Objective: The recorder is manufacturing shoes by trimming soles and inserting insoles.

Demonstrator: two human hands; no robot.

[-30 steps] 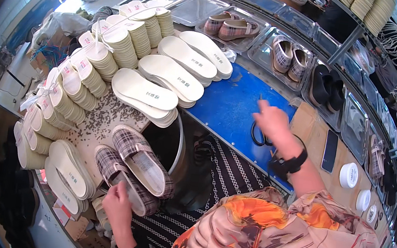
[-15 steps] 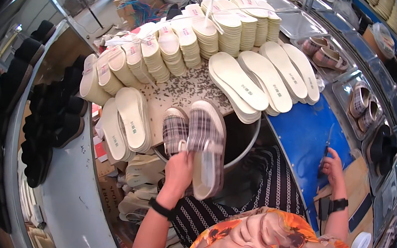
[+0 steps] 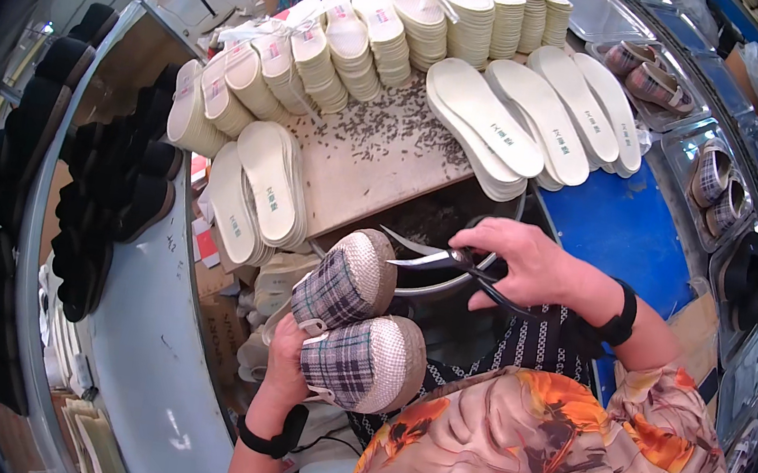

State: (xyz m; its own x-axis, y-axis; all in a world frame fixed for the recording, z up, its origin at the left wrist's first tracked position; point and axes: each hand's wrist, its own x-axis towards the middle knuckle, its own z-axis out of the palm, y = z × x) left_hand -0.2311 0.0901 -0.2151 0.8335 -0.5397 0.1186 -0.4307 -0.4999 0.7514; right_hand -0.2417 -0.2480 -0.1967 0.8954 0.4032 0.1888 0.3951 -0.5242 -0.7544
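My left hand point(image 3: 289, 361) is closed on a pair of plaid shoes point(image 3: 332, 302), gripping them by their straps. The shoes have pale woven heels or toes turned toward the right, and their insides are hidden. In my right hand point(image 3: 529, 264) is a pair of scissors point(image 3: 433, 260) with dark handles and parted metal blades. The blade tips point left, close to the upper shoe; I cannot tell whether they touch it. A round bin point(image 3: 469, 282) with a metal rim sits beneath the scissors, its inside dark.
Cream insoles point(image 3: 271, 186) lie in piles along the wooden table point(image 3: 348, 180), with bundled stacks point(image 3: 416, 26) behind. Small dark scraps point(image 3: 393, 128) litter the tabletop. A blue board point(image 3: 614, 229) is at right, beside trays of plaid shoes point(image 3: 713, 190). Black shoes point(image 3: 140, 196) line a rack at left.
My right hand has lifted the scissors off the blue board and brought them left to the shoes. The shoes have been turned over and lowered slightly in my left hand.
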